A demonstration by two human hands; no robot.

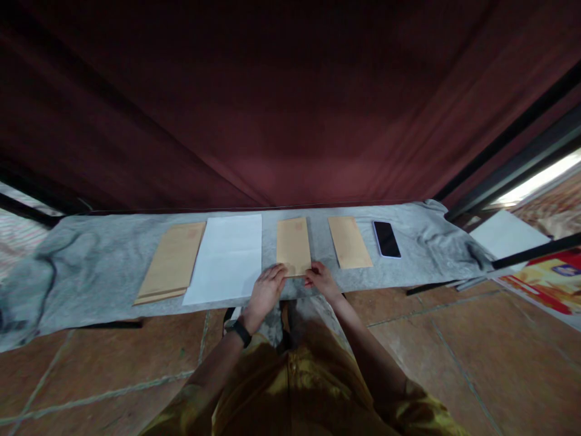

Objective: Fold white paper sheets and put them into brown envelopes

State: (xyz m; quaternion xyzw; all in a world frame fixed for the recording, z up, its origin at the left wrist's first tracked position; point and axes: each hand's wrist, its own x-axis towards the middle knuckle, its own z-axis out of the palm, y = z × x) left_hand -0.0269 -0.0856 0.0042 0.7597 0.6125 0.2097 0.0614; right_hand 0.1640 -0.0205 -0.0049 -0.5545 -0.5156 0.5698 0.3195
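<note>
A brown paper envelope (pixel 293 242) lies upright in front of me on the cloth-covered table, with a faint reddish print at its top right. At its near left corner, my left hand (pixel 269 284) has its fingers closed on the edge; a dark watch band circles that wrist. My right hand (pixel 321 278) is curled, thumb and fingers pinching the near right corner. Another brown envelope (pixel 349 242) rests slightly tilted to the right. On the left are a pile of brown envelopes (pixel 172 260) and white paper sheets (pixel 227 257) beside it.
Right of the single envelope lies a phone (pixel 387 239) with a dark screen and pale purple edge. Grey cloth (pixel 104 260) covers the narrow table. A dark red curtain (pixel 281 121) hangs behind it, and black frame bars (pixel 512 133) stand at the right.
</note>
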